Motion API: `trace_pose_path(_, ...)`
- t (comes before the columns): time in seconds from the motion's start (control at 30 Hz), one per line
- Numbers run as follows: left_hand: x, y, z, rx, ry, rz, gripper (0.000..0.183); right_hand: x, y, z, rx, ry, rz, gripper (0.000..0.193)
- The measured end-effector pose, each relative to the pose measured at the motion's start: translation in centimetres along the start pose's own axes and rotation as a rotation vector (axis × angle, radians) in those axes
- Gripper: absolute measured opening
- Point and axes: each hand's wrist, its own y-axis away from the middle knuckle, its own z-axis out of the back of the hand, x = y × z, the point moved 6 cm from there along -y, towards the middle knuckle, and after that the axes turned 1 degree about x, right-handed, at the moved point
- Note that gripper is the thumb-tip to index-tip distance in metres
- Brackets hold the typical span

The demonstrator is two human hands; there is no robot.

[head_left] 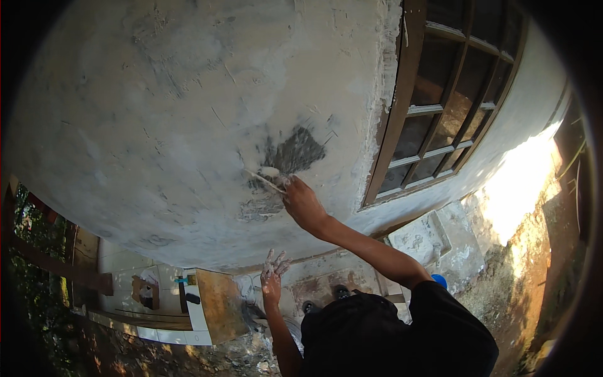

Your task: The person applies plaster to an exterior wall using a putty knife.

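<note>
My right hand is closed round a putty knife and holds it against the grey-white plastered wall. Only the pale, thin blade shows, seen nearly edge-on; the handle is hidden in my fingers. A small lump of white putty sits just above the blade. Beside it, up and to the right, a dark bare patch breaks the pale coat. Lower down, my left hand is raised in front of the wall's base, fingers spread and smeared with white putty, holding nothing.
A brown-framed window is set in the wall at the right. Below it lies a white-smeared tray, with a blue round object near my right arm. At lower left, a wooden board adjoins a tiled ledge. My feet stand below.
</note>
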Motion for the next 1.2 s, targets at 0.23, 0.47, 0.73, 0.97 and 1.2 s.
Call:
trace_pose_path(0.23, 0.3, 0.0, -0.7, -0.055, 0.082, 0.031, 0.089, -4.0, -3.9, 8.8, -0.336, 0.222, -0.158, 0.035)
trace_pose_path(0.47, 0.1, -0.8, -2.4, -0.033, 0.096, 0.092, 0.072, -5.5, -1.6, 15.6, -0.477, 0.162, -0.202, 0.026)
trace_pose_path(0.73, -0.2, 0.5, -2.0, -0.085, 0.099, 0.029, 0.067, 0.2, -0.6, 9.7, -0.278, -0.441, -0.061, 0.027)
trace_pose_path(0.97, 0.1, 0.9, -1.5, -0.085, 0.194, 0.024, 0.060, -2.5, -2.0, 4.3, -0.525, -0.197, -0.140, 0.028)
trace_pose_path(1.2, -0.9, -0.2, -0.1, -0.058, 0.012, 0.118, 0.069, -8.4, 5.9, 2.4, -0.627, -0.947, -0.525, 0.020)
